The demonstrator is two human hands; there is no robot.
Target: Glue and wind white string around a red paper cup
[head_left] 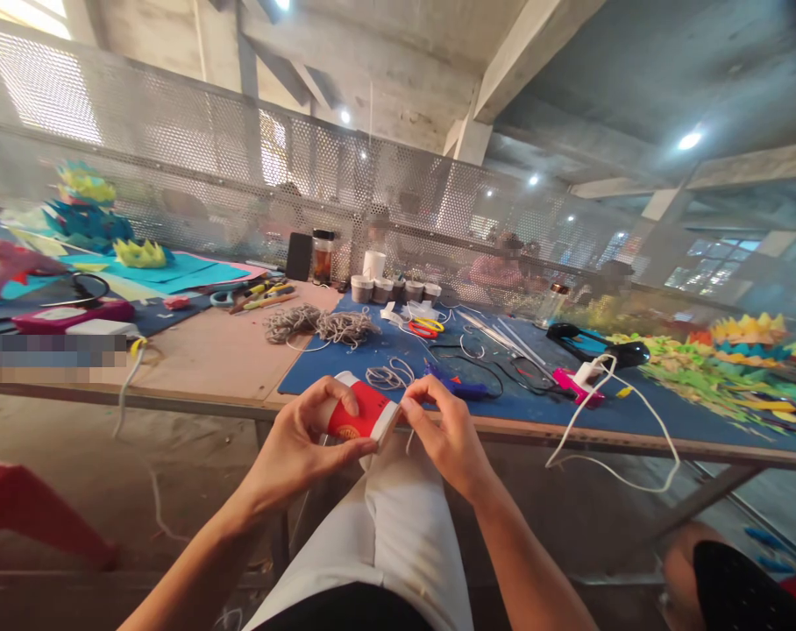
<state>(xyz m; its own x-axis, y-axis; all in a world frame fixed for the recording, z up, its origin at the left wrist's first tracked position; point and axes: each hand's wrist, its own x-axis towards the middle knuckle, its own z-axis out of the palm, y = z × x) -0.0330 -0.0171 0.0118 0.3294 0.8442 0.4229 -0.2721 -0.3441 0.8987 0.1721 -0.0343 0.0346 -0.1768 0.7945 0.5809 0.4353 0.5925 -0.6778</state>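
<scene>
My left hand (312,434) is wrapped around a red and white paper cup (365,410), tilted on its side above my lap. Its fingers lie over the top and the thumb presses underneath near the white end. At that end my right hand (441,429) has thumb and forefinger pinched together. A thin pale cord (409,441) hangs below these fingertips; the spot where they grip is partly hidden. Just beyond the cup, a loose coil of pale cord (388,377) rests on the blue mat. Close to my right hand lies a blue glue gun (460,383).
Tangled twine (319,326), red and yellow scissors (426,327) and several small cups (398,291) lie farther back. At right are a pink power strip (579,386), a looping white cable (671,447) and paper leaves (693,386). A perforated metal screen (404,193) stands behind the table.
</scene>
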